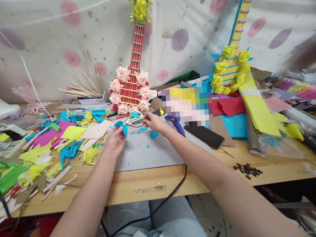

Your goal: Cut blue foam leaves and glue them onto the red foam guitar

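Bare forearms [84,197] reach across the smooth wooden worktop [124,183] to a gridded grey mat [150,157]. Pinched in the left hand's [116,142] fingers, above the mat's left part, are thin, leaf-shaped blue paper petals [125,130], one with its long axis nearly upright, another lying crosswise. The right hand's [154,122] fingers bunch together beside metal scissors [135,123]; I can't tell whether they grip anything.
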Tool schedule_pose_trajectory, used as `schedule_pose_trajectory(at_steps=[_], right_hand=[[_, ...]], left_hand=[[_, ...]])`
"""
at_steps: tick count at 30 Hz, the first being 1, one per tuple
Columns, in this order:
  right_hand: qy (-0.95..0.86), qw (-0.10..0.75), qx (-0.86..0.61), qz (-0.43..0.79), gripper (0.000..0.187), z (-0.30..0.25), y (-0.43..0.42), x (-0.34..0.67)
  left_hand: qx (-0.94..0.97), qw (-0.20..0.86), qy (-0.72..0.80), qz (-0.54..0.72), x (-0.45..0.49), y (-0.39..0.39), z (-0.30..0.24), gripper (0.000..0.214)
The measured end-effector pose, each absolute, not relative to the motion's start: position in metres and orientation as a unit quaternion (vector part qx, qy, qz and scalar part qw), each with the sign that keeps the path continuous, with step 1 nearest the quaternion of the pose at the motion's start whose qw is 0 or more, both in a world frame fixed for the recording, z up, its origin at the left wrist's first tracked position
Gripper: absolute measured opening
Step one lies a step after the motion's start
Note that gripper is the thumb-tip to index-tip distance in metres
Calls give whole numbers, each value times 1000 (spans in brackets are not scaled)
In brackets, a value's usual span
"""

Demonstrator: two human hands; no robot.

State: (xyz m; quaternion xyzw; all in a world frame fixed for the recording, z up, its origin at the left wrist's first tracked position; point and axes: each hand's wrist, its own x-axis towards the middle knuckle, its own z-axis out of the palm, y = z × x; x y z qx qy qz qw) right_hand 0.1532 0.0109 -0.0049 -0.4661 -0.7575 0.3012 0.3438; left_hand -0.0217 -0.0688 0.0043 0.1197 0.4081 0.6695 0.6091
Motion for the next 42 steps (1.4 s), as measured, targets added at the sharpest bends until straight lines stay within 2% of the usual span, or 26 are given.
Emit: schedule_pose_trajectory(at_steps=[4, 9, 12, 17, 19, 22, 25, 30, 37, 39, 42], right_hand=[[-632, 468, -503, 358, 18, -24, -2, 155], [-469, 568, -422, 528, 11, -21, -14, 157], [-421, 587, -366, 586, 18, -16, -20, 157], [-373, 594, -392, 595, 24, -19, -22, 156], [-352, 601, -388, 603, 24, -20, -20, 158], [-327, 612, -377, 614, 23, -18, -17, 162], [-324, 618, -368, 615, 21, -16, -14, 165], [-323, 611, -380, 615, 22, -19, -12, 168], [-352, 606, -367, 612, 25, -19, -10, 171], [-349, 606, -355, 620, 25, -18, -10, 169], [-342, 605, -356, 625, 25, -20, -10, 168]], left_hand=[[138, 614, 408, 661, 8, -62, 0, 14], [183, 590, 440, 652, 33, -59, -9, 19], [198, 552, 488, 646, 42, -58, -15, 22], [298, 505, 534, 609, 48, -60, -25, 35], [387, 425, 576, 581, 46, -65, -29, 52], [563, 213, 630, 491, 44, -78, -36, 85], [667, 85, 643, 367, 46, -86, -41, 102], [636, 5, 717, 285, 20, -71, -41, 92], [594, -114, 724, 332, -57, -56, -27, 63], [616, -123, 705, 329, -44, -57, -24, 68], [648, -80, 691, 311, -3, -58, -28, 78]])
